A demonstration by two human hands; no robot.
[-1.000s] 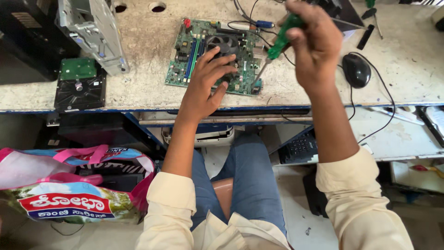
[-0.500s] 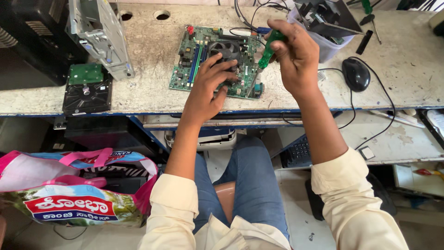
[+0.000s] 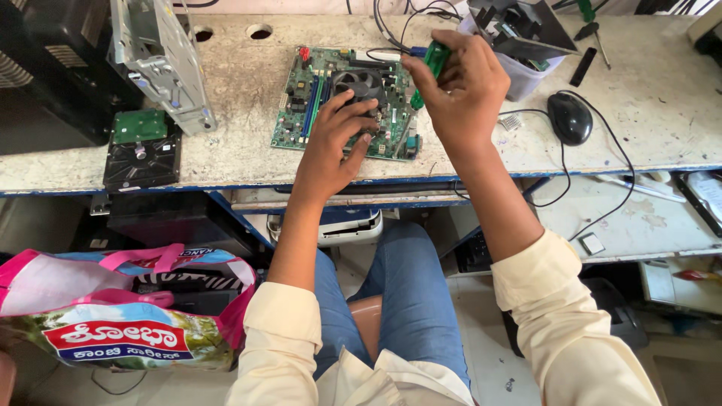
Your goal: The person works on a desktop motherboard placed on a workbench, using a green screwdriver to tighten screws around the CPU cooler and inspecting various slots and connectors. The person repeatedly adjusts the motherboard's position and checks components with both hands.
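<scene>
While your left hand (image 3: pixel 335 143) lies spread on the circuit board (image 3: pixel 316 105) in the middle of the bench (image 3: pixel 226 162), fingertips touching its fan (image 3: pixel 361 81), your right hand (image 3: pixel 462 94) grips a green screwdriver (image 3: pixel 430 69) whose tip meets the board just right of the fan.

Worn pale workbench (image 3: pixel 226 162): green motherboard (image 3: pixel 316 98) at centre; hard drive (image 3: pixel 141 150) and metal bracket (image 3: pixel 162 64) left of it; black mouse (image 3: pixel 569 118), screwdriver (image 3: pixel 594 26) right
</scene>
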